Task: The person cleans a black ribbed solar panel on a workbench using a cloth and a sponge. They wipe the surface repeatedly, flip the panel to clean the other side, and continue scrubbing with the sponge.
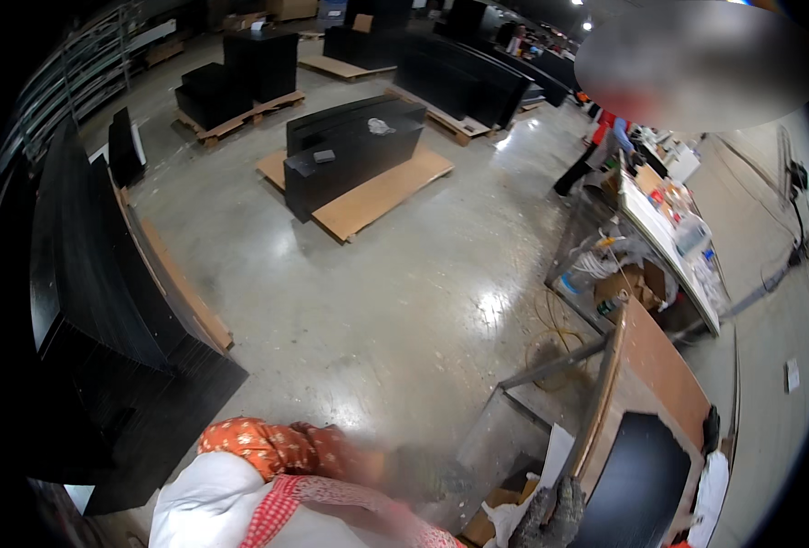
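Note:
My left arm, in an orange patterned sleeve (pixel 258 447), reaches rightward across the lower middle. Motion smears my left hand (pixel 432 475) at its end, so its fingers and anything in them do not show. At the lower edge, a dark grey glove shape (pixel 551 516) lies against the near left side of a brown work table (pixel 665 365). It may be my right hand; whether it holds anything cannot be made out. Beside it, a smooth black panel (pixel 631 484) lies on the table. A crumpled white piece (pixel 512 521) is just left of the glove shape.
A dark object (pixel 711 427) and white material (pixel 711 493) line the table's right edge. Black panels (pixel 103 274) stand at left. Ahead, a black cabinet piece (pixel 354 160) rests on a cardboard-topped pallet (pixel 386 196). A cluttered bench (pixel 669 228) and another person (pixel 596 146) are farther right.

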### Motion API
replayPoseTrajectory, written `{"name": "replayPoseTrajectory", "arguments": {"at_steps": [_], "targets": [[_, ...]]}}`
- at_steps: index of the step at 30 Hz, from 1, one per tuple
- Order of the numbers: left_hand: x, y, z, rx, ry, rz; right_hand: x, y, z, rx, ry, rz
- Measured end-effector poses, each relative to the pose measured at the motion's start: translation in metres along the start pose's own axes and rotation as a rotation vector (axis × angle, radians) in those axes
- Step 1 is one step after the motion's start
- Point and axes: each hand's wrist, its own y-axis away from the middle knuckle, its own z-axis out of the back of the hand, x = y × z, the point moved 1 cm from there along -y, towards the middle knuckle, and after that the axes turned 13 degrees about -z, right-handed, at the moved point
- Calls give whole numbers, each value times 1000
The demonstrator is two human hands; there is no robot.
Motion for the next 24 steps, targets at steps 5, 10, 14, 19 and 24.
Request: {"name": "replayPoseTrajectory", "arguments": {"at_steps": [5, 10, 14, 19, 24], "targets": [[85, 40, 96, 169, -173, 417, 25, -94, -129, 345, 86, 172], [208, 60, 229, 219, -193, 906, 43, -178, -261, 333, 190, 223], [292, 156, 316, -90, -414, 1048, 103, -257, -347, 443, 178, 193], [371, 336, 384, -590, -323, 1497, 201, -338, -461, 503, 58, 460], [490, 495, 465, -876, 234, 2187, 283, -351, -599, 657, 196, 591]]}}
